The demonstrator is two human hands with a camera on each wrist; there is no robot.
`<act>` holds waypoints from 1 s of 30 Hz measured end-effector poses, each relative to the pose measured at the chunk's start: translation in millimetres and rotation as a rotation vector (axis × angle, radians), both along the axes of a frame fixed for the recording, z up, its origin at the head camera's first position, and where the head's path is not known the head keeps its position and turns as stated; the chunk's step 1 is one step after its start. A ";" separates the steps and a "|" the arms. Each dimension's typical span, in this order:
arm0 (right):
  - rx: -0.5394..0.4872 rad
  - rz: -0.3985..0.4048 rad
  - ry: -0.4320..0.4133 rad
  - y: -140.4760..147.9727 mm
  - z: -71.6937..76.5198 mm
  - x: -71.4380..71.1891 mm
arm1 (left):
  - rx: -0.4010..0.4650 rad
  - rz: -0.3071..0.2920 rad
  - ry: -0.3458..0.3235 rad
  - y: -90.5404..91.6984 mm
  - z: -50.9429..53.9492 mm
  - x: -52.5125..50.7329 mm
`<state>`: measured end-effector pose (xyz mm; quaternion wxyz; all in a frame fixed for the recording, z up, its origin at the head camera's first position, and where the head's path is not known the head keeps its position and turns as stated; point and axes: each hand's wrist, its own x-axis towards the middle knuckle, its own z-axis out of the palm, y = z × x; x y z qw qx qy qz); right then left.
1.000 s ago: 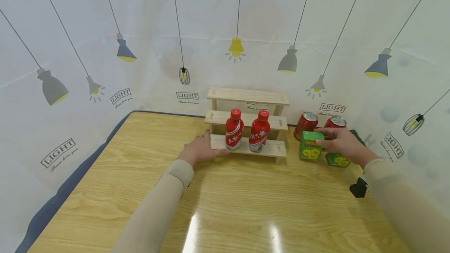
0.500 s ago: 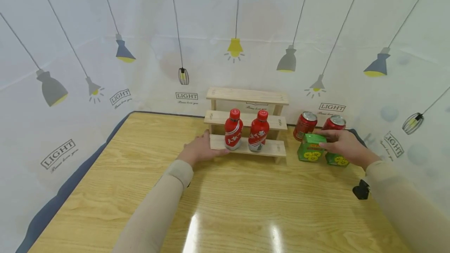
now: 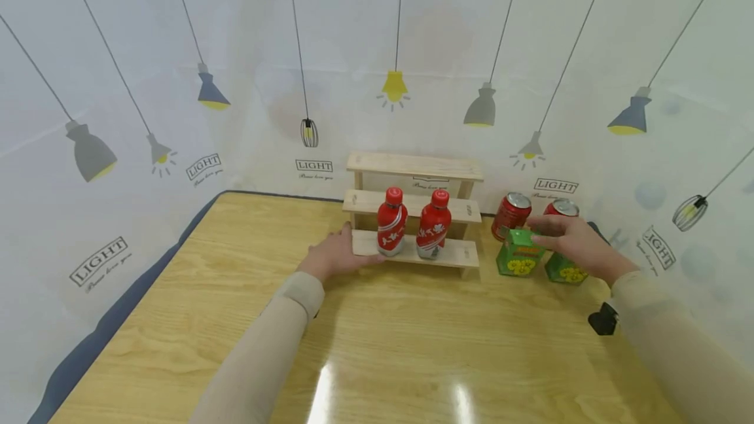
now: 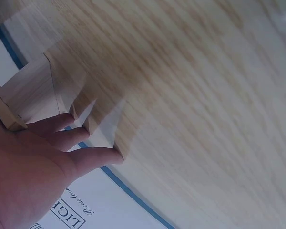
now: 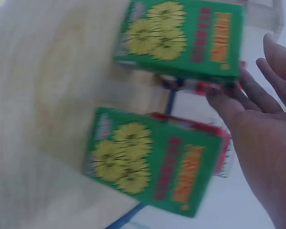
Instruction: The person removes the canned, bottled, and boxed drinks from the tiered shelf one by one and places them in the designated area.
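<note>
My left hand (image 3: 332, 252) rests against the left end of a three-step wooden shelf (image 3: 415, 201). Its thumb lies along the front of the lowest step, and its fingers (image 4: 97, 160) reach out straight beside the shelf. Upright on that step stand two red bottles, the left bottle (image 3: 391, 222) close to my thumb and the right bottle (image 3: 433, 226) beside it. My right hand (image 3: 571, 244) hovers at the upper right of a green drink carton (image 3: 520, 252) standing on the table. In the right wrist view its fingers are spread by this carton's end. A second green carton (image 5: 152, 162) stands beside it.
Two red cans stand behind the cartons: the left can (image 3: 511, 216) and the right can (image 3: 561, 207), partly hidden by my hand. The wooden table (image 3: 400, 345) meets a white cloth (image 3: 253, 116) with printed lamps at the back and sides.
The left green carton has come down slightly onto the table, and my right hand's fingers have loosened from it. My left hand has stayed at the shelf.
</note>
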<state>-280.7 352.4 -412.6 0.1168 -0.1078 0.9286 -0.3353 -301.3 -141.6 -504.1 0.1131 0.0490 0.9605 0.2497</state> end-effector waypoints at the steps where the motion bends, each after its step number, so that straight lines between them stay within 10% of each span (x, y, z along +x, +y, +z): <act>1: -0.017 0.006 -0.003 -2.5 4.8 -1.3 | 0.004 0.001 0.000 -0.1 -0.1 0.0; 14: -0.225 0.015 0.043 -74.1 46.4 -6.7 | 0.003 0.007 -0.012 1.3 -4.4 2.6; 22: -0.418 0.100 -0.029 -143.4 20.4 -4.2 | -0.001 0.004 -0.004 1.9 -5.1 4.0; 30: -0.464 -0.051 0.007 -189.1 -14.1 -1.3 | 0.003 0.002 -0.005 1.5 -1.5 -0.1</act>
